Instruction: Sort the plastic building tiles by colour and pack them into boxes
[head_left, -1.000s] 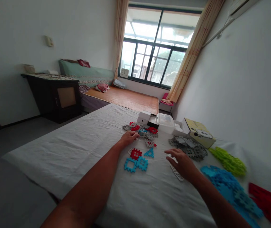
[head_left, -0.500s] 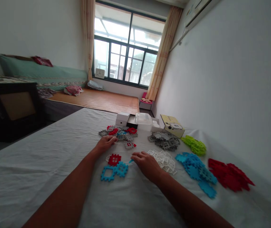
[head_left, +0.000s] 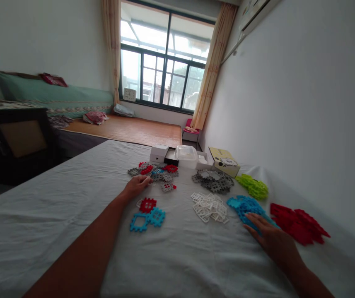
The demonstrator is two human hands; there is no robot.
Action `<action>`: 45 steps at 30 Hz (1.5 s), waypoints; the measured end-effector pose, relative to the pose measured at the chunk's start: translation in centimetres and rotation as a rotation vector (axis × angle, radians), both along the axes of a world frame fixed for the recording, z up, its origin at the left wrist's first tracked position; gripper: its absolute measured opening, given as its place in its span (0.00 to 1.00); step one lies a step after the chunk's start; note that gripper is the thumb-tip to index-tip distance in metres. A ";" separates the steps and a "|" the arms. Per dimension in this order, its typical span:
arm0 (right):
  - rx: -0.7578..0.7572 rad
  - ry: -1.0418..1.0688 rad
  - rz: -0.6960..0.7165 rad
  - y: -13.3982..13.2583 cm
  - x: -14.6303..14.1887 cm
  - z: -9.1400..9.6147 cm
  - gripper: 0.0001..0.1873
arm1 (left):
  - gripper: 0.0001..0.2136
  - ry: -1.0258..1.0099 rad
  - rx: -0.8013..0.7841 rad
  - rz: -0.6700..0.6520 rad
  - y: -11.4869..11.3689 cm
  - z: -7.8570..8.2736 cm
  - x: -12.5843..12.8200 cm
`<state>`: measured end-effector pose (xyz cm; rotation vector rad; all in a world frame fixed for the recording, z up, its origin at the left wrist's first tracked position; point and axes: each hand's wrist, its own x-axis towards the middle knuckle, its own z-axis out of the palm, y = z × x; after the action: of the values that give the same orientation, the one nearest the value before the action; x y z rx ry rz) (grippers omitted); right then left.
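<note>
My left hand (head_left: 137,185) is closed in a pinch at the near left edge of a mixed pile (head_left: 161,177) of grey, red and blue interlocking plastic pieces. Something small and pale shows at its fingertips, too small to make out. My right hand (head_left: 269,236) lies over the near side of the blue pile (head_left: 248,206) of toothed pieces, fingers stretched out; its fingers hide part of the pile. Between my forearms lie a red square piece (head_left: 148,205), a blue window-like piece (head_left: 157,217) and a blue square frame (head_left: 139,222), close together.
White lattice pieces (head_left: 210,207) are heaped mid-table, with grey pieces (head_left: 213,181) behind them. Lime-green pieces (head_left: 253,186) and red pieces (head_left: 300,223) lie to the right. At the back stand a clear plastic tub (head_left: 186,157), a white box (head_left: 158,153) and a yellow box (head_left: 225,161).
My right hand has moved right, from beside the white heap to the blue pile. The small blue piece at its fingertips no longer shows. My left hand stays by the mixed pile.
</note>
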<state>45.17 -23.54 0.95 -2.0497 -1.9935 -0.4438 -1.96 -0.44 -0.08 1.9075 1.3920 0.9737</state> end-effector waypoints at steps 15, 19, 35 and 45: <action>-0.311 0.223 0.596 6.9 -26.7 3.3 0.24 | 0.22 0.030 0.027 -0.030 0.2 -0.6 0.0; -0.290 0.190 0.583 6.0 -24.7 3.9 0.20 | 0.23 0.019 0.023 -0.035 0.3 -0.6 -0.1; 0.170 0.006 0.113 1.9 -2.6 1.0 0.22 | 0.22 0.112 0.053 -0.029 -0.2 -0.3 0.0; -0.279 0.192 0.881 5.7 -28.9 3.4 0.21 | 0.22 0.049 0.058 -0.019 0.0 -0.8 0.0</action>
<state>16.30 -17.89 4.31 -1.0579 -2.6417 0.2118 -1.99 -0.43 -0.86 1.9956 1.3840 0.9737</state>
